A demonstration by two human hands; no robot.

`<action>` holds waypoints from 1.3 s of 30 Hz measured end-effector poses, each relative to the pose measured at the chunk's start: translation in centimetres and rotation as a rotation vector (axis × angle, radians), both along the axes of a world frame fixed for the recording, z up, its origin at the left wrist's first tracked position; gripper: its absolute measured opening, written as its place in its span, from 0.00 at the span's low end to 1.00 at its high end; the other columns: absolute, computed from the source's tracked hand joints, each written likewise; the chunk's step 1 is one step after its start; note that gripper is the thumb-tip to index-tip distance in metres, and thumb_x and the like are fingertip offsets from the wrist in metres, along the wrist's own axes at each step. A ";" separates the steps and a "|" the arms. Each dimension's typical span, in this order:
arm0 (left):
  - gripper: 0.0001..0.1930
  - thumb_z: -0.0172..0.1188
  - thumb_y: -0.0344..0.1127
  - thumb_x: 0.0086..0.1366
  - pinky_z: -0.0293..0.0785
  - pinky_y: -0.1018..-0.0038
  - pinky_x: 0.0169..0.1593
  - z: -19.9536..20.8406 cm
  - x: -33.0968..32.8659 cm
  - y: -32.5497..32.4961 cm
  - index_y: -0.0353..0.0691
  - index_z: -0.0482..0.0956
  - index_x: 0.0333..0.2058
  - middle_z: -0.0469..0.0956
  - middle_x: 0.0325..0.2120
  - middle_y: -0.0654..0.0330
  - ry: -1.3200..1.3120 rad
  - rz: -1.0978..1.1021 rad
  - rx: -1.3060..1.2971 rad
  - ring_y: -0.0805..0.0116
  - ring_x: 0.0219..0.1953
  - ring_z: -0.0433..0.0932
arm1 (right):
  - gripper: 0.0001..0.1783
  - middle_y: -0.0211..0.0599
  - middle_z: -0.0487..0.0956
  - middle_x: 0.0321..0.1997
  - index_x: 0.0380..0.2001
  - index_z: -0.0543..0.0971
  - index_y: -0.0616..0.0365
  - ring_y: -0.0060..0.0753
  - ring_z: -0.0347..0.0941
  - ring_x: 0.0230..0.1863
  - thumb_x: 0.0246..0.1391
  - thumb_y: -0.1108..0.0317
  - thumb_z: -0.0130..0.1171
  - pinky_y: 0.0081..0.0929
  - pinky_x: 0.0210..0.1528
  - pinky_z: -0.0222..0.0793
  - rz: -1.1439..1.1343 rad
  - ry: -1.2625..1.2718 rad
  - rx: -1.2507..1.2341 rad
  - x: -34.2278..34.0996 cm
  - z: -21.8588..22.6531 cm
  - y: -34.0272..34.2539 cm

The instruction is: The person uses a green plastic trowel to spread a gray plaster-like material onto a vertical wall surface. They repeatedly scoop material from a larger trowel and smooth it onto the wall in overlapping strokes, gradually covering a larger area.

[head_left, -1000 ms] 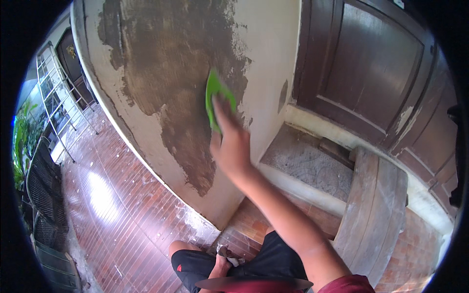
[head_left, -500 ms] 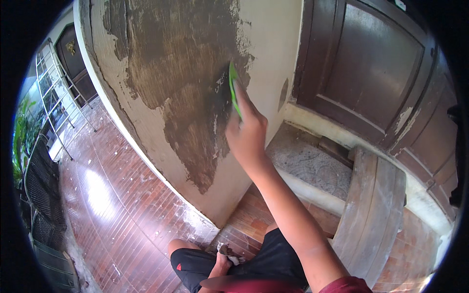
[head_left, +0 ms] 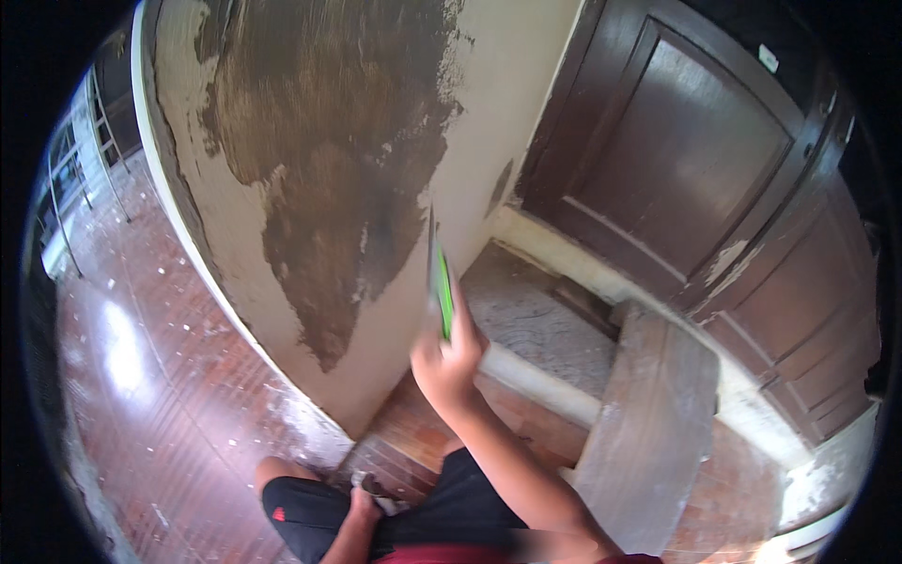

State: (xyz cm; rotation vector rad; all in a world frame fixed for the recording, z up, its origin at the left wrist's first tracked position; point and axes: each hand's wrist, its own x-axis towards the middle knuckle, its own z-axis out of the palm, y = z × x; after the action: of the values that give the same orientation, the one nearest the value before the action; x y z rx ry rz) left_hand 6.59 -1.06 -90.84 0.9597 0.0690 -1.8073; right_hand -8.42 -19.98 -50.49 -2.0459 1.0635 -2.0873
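My right hand [head_left: 449, 368] is raised in front of the wall and closed around a green-handled scraper [head_left: 443, 282]. Its thin blade is seen almost edge-on and points up, close to the right border of a dark grey-brown patch [head_left: 329, 188]. That patch, ragged at its edges, covers much of the pale wall [head_left: 390, 324]. Low by my lap, my left hand [head_left: 363, 512] is closed beside a small greyish-white thing [head_left: 374, 484]. What it holds cannot be made out, as the fingers are mostly hidden.
To the right a worn wooden bench [head_left: 648, 423] stands before a brown panelled door [head_left: 676, 150]. A rough grey step [head_left: 536, 310] lies between wall and bench. Pale debris dots the reddish floor tiles [head_left: 178, 376]. A metal rack [head_left: 85, 179] stands far left.
My right hand has come down and toward me with the scraper, from over the dark patch to its lower right. The whole view has shifted to the right.
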 end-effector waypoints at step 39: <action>0.18 0.46 0.42 0.69 0.69 0.52 0.59 4.7 0.1 0.6 0.39 0.71 0.53 0.76 0.49 0.52 -0.080 -0.135 0.070 0.52 0.52 0.74 | 0.35 0.60 0.71 0.58 0.60 0.65 0.67 0.60 0.70 0.57 0.44 0.88 0.48 0.41 0.59 0.69 0.176 -0.075 0.076 1.1 0.1 1.5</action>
State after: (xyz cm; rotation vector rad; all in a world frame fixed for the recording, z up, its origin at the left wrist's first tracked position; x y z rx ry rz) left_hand 6.68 -0.44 -86.11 1.1082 0.0174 -1.8975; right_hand -7.28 -18.51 -50.42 -1.9324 0.9012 -1.9891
